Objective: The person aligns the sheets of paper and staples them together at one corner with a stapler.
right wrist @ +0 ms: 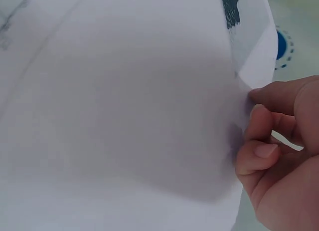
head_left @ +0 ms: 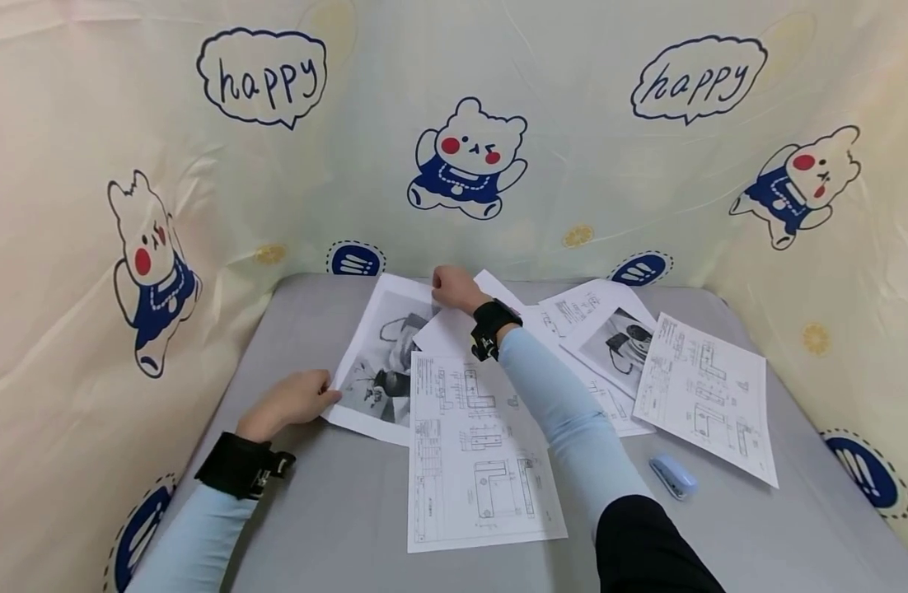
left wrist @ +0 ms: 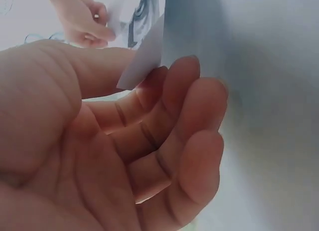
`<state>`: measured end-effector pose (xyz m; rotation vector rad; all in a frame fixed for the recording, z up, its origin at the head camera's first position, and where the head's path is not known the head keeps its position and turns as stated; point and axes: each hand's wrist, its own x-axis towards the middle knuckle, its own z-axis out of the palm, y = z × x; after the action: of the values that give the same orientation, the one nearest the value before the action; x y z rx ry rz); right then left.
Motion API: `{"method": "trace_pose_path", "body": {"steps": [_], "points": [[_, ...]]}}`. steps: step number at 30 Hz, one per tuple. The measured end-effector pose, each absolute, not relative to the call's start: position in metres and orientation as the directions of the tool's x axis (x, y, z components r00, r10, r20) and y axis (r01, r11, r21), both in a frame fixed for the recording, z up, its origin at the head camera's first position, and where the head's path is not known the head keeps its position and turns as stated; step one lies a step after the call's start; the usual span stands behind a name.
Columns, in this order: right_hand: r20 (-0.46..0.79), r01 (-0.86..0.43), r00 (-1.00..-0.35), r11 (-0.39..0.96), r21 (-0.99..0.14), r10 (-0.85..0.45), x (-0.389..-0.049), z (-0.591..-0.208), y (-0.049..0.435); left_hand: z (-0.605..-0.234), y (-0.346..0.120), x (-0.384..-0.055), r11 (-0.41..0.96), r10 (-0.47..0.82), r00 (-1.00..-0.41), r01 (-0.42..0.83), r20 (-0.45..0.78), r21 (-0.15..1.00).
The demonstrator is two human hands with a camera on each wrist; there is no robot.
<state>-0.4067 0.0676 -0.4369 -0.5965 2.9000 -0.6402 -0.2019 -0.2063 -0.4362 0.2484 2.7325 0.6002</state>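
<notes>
A paper sheet with a printed grey photo [head_left: 383,329] lies at the left of the pile. My left hand [head_left: 291,405] pinches its lower left corner between thumb and index finger; the left wrist view shows the corner bent up there, with the other fingers loosely curled. At the sheet's upper right edge, my right hand [head_left: 457,288] grips the paper with thumb and fingertips. Close below the right wrist is a blank white sheet [head_left: 446,331], overlapping the photo sheet. A drawing sheet [head_left: 454,461] covers the photo sheet's lower right part.
To the right lie further sheets, among them another photo print [head_left: 610,350] and a drawing sheet [head_left: 709,395] on top. A blue stapler [head_left: 673,476] sits on the grey table [head_left: 335,511] below them. A printed curtain [head_left: 573,181] surrounds the table's back and sides.
</notes>
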Motion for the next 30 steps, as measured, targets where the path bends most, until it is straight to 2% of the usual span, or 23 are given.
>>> {"method": "trace_pose_path", "body": {"steps": [4, 9, 13, 21, 25, 30], "points": [[0.055, -0.375, -0.908, 0.748, -0.547, -0.415, -0.409, -0.415, 0.063, -0.42, -0.221, -0.211, 0.896, 0.21, -0.944, 0.082, -0.253, 0.437], [0.127, -0.391, -0.894, 0.614, -0.686, -0.429, -0.41, -0.377, 0.061, -0.396, -0.242, -0.224, 0.884, 0.174, -0.973, 0.087, -0.15, 0.459], [0.169, -0.416, -0.891, 0.606, -0.678, -0.422, -0.408, -0.343, 0.061, -0.373, -0.257, -0.231, 0.888, 0.145, -0.985, 0.09, -0.089, 0.451], [0.168, -0.386, -0.913, 0.648, -0.657, -0.373, -0.396, -0.285, 0.08, -0.347, -0.263, -0.237, 0.887, 0.085, -0.996, 0.093, 0.039, 0.452], [0.21, -0.411, -0.906, 0.643, -0.646, -0.368, -0.386, -0.265, 0.094, -0.342, -0.259, -0.239, 0.849, 0.034, -0.988, 0.107, 0.149, 0.517], [0.239, -0.43, -0.898, 0.622, -0.654, -0.369, -0.371, -0.253, 0.12, -0.336, -0.253, -0.243, 0.762, -0.095, -0.963, 0.092, 0.251, 0.641]]}}
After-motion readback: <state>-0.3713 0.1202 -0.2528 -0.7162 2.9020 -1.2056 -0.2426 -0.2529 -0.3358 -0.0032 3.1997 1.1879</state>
